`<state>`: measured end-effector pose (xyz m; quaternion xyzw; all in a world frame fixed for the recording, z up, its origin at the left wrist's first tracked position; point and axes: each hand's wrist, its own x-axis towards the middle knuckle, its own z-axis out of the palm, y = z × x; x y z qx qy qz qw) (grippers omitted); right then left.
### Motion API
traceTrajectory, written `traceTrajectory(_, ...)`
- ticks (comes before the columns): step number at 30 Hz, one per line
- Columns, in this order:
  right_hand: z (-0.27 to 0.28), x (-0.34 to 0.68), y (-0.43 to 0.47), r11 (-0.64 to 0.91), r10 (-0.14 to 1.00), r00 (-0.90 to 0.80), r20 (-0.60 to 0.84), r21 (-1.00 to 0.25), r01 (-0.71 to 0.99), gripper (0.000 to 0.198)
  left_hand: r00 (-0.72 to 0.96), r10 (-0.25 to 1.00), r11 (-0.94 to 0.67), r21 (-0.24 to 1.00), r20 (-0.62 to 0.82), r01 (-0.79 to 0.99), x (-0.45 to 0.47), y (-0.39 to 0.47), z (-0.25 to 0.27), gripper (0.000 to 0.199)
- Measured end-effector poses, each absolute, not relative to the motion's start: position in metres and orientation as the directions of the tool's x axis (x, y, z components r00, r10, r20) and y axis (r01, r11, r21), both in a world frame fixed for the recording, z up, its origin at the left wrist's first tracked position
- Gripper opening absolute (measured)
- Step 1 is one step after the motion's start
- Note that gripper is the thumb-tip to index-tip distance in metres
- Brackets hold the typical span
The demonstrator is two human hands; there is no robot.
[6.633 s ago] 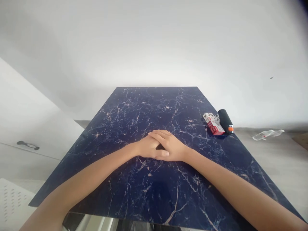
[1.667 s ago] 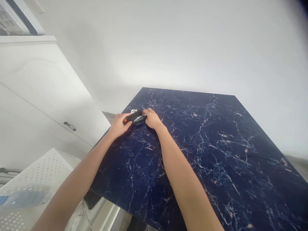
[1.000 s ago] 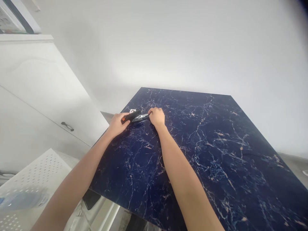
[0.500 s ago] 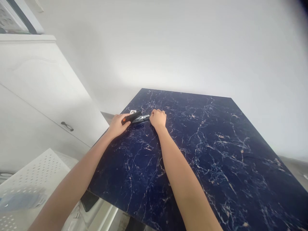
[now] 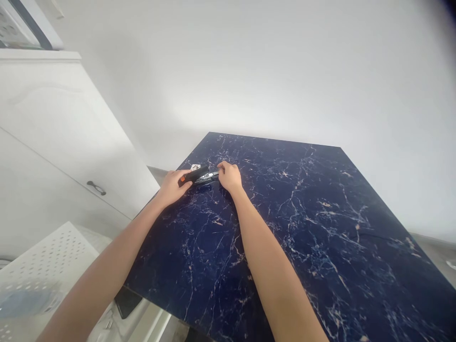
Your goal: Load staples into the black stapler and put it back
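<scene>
A black stapler [image 5: 197,174] with an orange patch lies toward the left side of the dark blue marbled table [image 5: 285,213], its top arm lifted from its base so that the metal inside shows. My left hand [image 5: 172,186] is wrapped round the orange-marked end. My right hand [image 5: 229,176] is closed at the other end of the base, its fingertips partly hidden behind the hand. Just behind the stapler sits a small white box or card with a dark print [image 5: 195,167].
A white cabinet [image 5: 64,137] with a dark handle [image 5: 96,188] stands to the left. Below it is a white perforated surface [image 5: 53,251] with a clear bluish plastic item [image 5: 26,301] at its lower part. A pale wall [image 5: 267,66] rises behind the table.
My right hand has shifted slightly left, and its fingers have moved at the end of the stapler's base. My left hand keeps its hold. The camera view has shifted a little.
</scene>
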<state>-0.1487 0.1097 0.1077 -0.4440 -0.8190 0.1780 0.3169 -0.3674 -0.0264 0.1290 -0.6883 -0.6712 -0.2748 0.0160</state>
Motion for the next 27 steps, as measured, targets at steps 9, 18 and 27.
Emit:
traceTrajectory(9,0.106,-0.154,0.101,0.741,0.671,-0.617,0.411,-0.401,0.539,0.041,-0.043,0.91,-0.106,0.333,0.412,0.937,-0.37,-0.025,0.127,0.045)
traceTrajectory(18,0.109,-0.151,0.101,0.743,0.669,-0.588,0.454,-0.379,0.552,0.04,-0.032,0.897,-0.129,0.33,0.441,0.935,-0.37,-0.024,0.124,0.044)
traceTrajectory(27,0.108,-0.156,0.091,0.736,0.675,-0.587,0.446,-0.363,0.571,0.026,-0.041,0.911,-0.114,0.347,0.41,0.931,-0.37,-0.025,0.127,0.046)
